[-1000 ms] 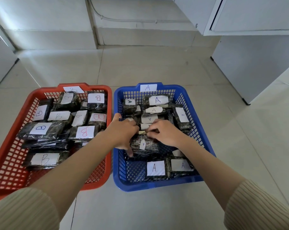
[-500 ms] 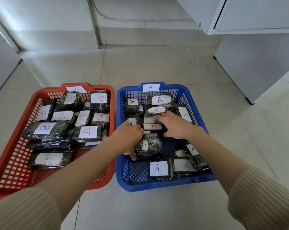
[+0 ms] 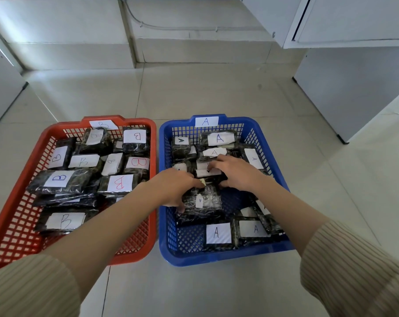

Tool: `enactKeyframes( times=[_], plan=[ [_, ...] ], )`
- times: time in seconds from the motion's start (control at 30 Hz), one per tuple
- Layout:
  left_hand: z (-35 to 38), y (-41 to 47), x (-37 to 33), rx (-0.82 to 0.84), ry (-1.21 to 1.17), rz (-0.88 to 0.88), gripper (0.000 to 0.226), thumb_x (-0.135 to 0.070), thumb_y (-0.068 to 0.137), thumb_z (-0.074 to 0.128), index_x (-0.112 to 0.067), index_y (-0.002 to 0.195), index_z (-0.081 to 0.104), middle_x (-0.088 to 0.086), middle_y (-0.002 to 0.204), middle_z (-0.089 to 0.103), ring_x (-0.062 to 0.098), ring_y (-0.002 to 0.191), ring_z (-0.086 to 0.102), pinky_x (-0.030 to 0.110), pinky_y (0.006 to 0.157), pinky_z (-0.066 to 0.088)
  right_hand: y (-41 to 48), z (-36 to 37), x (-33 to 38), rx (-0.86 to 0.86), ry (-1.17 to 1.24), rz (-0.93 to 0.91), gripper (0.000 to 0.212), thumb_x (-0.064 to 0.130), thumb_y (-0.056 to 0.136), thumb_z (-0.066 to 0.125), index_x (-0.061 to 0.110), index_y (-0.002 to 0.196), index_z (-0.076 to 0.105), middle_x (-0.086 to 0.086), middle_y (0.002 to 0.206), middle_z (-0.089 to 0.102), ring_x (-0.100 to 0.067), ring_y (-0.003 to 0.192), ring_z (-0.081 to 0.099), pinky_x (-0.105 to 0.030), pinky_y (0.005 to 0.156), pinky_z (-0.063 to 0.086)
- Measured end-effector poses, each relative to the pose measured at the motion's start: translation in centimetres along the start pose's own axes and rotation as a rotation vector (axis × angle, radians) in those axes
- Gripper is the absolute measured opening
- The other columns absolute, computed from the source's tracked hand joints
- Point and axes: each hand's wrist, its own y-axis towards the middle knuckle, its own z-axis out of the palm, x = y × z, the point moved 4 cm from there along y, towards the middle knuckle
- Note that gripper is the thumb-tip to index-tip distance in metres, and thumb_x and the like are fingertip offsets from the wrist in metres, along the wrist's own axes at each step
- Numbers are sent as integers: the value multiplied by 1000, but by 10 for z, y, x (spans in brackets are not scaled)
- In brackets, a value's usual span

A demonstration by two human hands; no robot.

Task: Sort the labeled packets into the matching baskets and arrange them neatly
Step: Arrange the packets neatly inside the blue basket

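- Where two ribbed beige sleeves (image 3: 354, 271) come in at the near edge, both bare forearms reach forward, the left one crossing the near right corner of the red basket (image 3: 139, 121)
- Side by side on the tiled floor (image 3: 205, 92) stand the two baskets, red on the left and the blue basket (image 3: 217, 257) on the right, their long walls almost touching
- Along the near wall of the blue basket lie two dark wrapped packets with white A labels, one (image 3: 218, 233) left of the other (image 3: 254, 228), with more packets tucked at the right wall
- Nearest in the red basket is a flat packet marked B (image 3: 64, 221); other B packets are piled behind it up to the far wall
- In the middle of the blue basket the left hand (image 3: 175, 188) grips the left end of a packet with a small A label (image 3: 207, 203), its fingers (image 3: 181, 209) curled down round the near side and the thumb lying along the top
- Just beyond that packet the right hand (image 3: 237, 172) rests on a cluster of A packets (image 3: 205, 172), fingers bent over the labels and thumb tucked on the near side; whether it pinches one I cannot tell
- Further back more A packets (image 3: 219, 138) fill the far end of the blue basket
- Paper tags sit on the far rims: A (image 3: 206, 121) on the blue, B (image 3: 102, 124) on the red
- Beyond the baskets, bare tiles run to a pale wall (image 3: 194, 53), with white cabinets (image 3: 354, 88) at far right
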Motion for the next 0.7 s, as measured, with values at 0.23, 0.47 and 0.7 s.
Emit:
enactKeyframes(
  times=[0.23, 0.47, 0.7],
  plan=[
    [3, 6, -4, 66, -13, 14, 80, -40, 76, 74, -24, 144, 35, 4, 125, 42, 27, 110, 50, 39, 87, 49, 6, 0, -2, 28, -20, 0, 61, 25, 80, 72, 21, 134, 46, -2, 132, 45, -28, 118, 50, -43, 91, 46],
    [11, 9, -20, 50, 47, -54, 60, -18, 78, 75, -9, 131, 48, 12, 124, 40, 30, 99, 54, 35, 77, 50, 8, 1, -4, 45, -9, 6, 63, 29, 77, 74, 23, 133, 47, 0, 132, 46, -27, 117, 49, -43, 92, 46],
    [9, 11, -31, 60, 125, -77, 47, -4, 84, 65, -5, 128, 50, 17, 133, 34, 32, 99, 54, 34, 67, 47, 0, -8, -2, 1, 12, 19, 55, 19, 78, 73, 15, 127, 50, -4, 126, 49, -23, 120, 41, -37, 95, 42]
  ],
)
